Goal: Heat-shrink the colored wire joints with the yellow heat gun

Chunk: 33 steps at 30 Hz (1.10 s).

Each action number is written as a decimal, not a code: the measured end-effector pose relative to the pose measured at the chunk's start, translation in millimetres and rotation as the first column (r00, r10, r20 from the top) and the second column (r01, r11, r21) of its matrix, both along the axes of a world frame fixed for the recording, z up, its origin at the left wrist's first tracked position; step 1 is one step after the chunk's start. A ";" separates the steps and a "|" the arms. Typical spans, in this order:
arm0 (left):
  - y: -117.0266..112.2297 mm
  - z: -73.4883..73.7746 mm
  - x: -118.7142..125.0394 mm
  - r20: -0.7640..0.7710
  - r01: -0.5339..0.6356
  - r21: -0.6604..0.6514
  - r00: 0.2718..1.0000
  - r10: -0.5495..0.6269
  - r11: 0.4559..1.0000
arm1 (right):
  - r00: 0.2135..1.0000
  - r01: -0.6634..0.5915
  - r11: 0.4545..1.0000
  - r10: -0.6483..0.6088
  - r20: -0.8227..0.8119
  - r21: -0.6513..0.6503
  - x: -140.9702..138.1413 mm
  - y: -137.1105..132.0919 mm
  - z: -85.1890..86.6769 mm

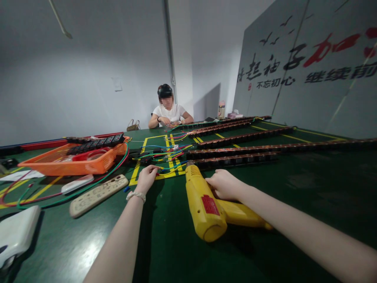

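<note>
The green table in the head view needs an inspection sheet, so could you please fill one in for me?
Surface: green table, marked with yellow lines.
Things in hand: yellow heat gun, nozzle towards the long bars with copper-coloured strips.
Clutter: orange basket with black parts; white case at the left edge.
Hands: left hand pinches at a wire end; right hand touches the heat gun, its grip partly hidden.
Cables: coloured wires beside the left hand; more loop past the basket.
Surroundings: seated co-worker opposite; wall sign on the right.
</note>
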<state>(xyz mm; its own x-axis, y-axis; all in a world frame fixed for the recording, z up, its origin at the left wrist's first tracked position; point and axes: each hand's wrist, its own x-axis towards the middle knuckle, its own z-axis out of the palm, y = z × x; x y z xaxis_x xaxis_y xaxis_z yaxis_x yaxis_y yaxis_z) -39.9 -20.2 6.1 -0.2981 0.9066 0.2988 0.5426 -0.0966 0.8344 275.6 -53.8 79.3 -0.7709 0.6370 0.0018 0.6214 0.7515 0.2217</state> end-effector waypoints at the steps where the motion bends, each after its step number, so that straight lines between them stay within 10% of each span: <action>1: 0.4 -0.1 -0.1 -0.010 0.000 -0.002 1.000 0.000 1.000 | 1.000 0.003 1.000 -0.003 0.004 0.002 1.4 0.4 0.4; 33: -10.1 14.1 11.6 0.048 0.021 0.051 0.999 -0.023 0.998 | 0.960 -0.278 0.960 0.277 0.039 0.018 -68.4 -6.7 -1.6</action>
<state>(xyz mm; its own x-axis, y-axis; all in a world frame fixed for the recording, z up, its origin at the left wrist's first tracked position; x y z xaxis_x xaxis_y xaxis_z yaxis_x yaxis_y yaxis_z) -28.2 -30.3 20.2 -0.2935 0.8972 0.3300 0.4990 -0.1507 0.8534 207.2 -60.5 77.7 -0.9173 0.3979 -0.0168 0.3803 0.8877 0.2596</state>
